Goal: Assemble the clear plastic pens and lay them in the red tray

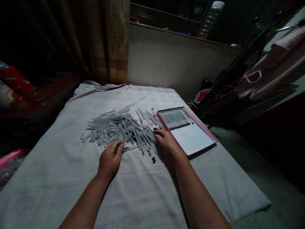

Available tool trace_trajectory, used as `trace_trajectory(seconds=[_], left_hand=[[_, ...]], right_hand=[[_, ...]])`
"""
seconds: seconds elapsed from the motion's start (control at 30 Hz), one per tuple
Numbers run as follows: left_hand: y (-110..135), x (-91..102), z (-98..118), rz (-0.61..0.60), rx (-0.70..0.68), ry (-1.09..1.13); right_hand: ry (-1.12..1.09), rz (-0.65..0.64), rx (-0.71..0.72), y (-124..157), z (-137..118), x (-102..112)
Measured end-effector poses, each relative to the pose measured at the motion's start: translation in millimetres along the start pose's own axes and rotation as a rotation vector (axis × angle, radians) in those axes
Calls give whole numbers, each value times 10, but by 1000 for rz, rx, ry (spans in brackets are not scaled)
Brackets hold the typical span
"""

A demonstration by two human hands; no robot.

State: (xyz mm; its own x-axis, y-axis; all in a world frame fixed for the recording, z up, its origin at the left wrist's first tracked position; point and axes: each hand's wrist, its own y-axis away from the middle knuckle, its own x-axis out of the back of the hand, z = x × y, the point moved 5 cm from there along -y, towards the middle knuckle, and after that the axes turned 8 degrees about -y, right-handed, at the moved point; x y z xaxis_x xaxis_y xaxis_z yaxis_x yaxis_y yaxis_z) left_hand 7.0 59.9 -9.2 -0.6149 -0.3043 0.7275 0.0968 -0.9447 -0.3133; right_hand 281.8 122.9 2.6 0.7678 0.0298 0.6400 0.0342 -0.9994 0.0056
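My left hand [111, 159] is closed at the near edge of a pile of pen parts [114, 125], its thumb and fingers pinching a translucent pen barrel [126, 138]. Clear tubes, frosted caps and thin dark refills make up the pile. On its right side, my right hand [166, 140] pinches a small black pen part [156, 129]; its exact kind is too small to make out. Two or so black plugs [153, 160] lie on the cloth between the hands. Right of the pile sits a shallow red-edged box [200, 148], with a row of pens [175, 119] across its far half.
A pale checked cloth [133, 197] covers the table. Several loose barrels [145, 116] lie beside the box. At the left stands a dark wooden surface with a red bag [15, 78]. A curtain [116, 41] hangs behind, and a plastic bottle [211, 19] rests on the sill.
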Motion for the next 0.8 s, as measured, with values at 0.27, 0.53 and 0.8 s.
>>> trace_trajectory(seconds=[0.27, 0.53, 0.8], left_hand=[[6, -13, 20, -3, -39, -37], [23, -17, 21, -6, -49, -42], [25, 10, 94, 11, -128, 5]], right_hand=[[179, -50, -63, -67, -40, 54], [233, -145, -20, -148, -173, -7], [-489, 45, 98, -159, -289, 234]])
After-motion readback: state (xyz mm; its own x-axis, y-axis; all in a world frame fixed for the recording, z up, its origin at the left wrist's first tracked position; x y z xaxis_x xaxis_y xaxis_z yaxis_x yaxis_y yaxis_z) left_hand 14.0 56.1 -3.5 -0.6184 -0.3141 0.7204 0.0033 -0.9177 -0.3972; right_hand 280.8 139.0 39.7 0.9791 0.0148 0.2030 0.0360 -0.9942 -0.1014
